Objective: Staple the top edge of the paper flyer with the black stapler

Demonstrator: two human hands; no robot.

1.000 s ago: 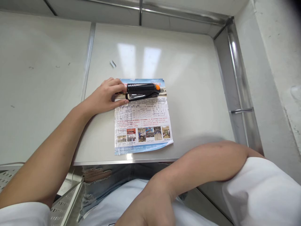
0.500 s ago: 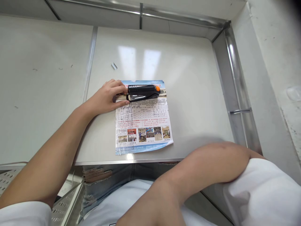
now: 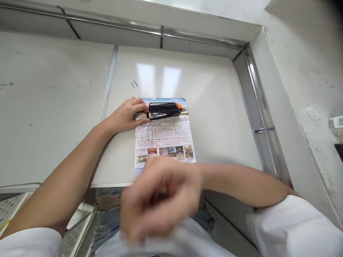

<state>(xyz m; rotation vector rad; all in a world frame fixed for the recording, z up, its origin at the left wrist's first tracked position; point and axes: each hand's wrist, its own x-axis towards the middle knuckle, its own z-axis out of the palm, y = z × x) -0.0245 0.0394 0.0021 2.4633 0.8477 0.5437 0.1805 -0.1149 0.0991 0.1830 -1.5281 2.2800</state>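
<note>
A black stapler point(image 3: 164, 110) with an orange end lies across the upper part of a printed sheet point(image 3: 166, 134), its jaw end toward the left. My left hand point(image 3: 131, 113) rests at the sheet's upper left, thumb and fingers closed round the stapler's left end. Rows of staples line the left side of the sheet. My right hand point(image 3: 160, 196) is raised near the camera, in front of the table's front edge and over the sheet's lower edge. Its fingers are curled and smeared by motion; whether it holds anything cannot be made out.
Small metal staple pieces point(image 3: 134, 84) lie beyond the sheet. A few loose staples are scattered on the left table panel point(image 3: 53, 107). A metal-edged rim point(image 3: 198, 41) borders the table at the back and right. A clear object point(image 3: 338, 123) stands at the far right.
My right hand has come up into view from below the frame, over the sheet's lower edge. My left hand keeps its place at the stapler. The camera view has shifted slightly.
</note>
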